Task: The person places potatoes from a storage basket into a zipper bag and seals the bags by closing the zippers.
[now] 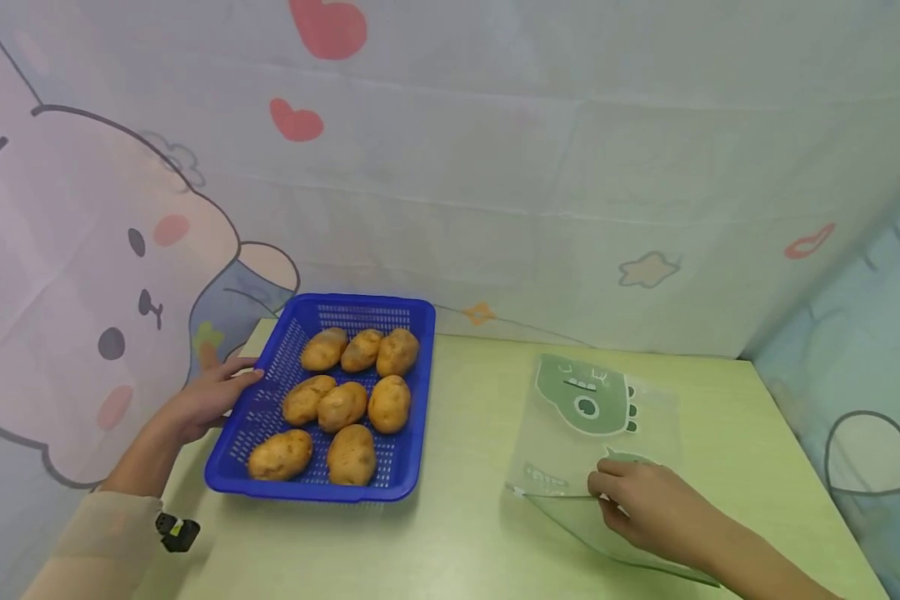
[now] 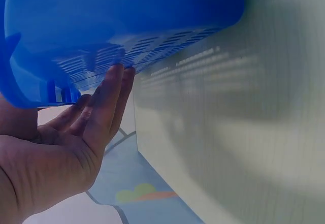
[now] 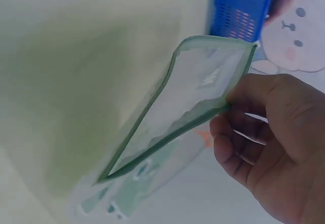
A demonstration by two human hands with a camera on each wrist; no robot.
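Observation:
At the left of the head view, a blue plastic basket [image 1: 307, 492] holds several potatoes [image 1: 342, 406]. My left hand [image 1: 213, 393] grips its left side, thumb over the rim and fingers underneath, as the left wrist view shows. That underside is raised off the table. To the right lies a clear zip bag [image 1: 596, 402] with a green cartoon print. Its mouth edge is pinched between thumb and finger of my right hand [image 1: 648, 507]. From the right wrist, the green-edged opening [image 3: 167, 137] gapes wide, and no contents show inside.
A pale green table [image 1: 465, 417] bears both things, its back edge against a cloth backdrop [image 1: 495, 167] printed with cartoon figures. The cloth also stands along the left and right sides. A small black device [image 1: 177, 533] is strapped at the left wrist.

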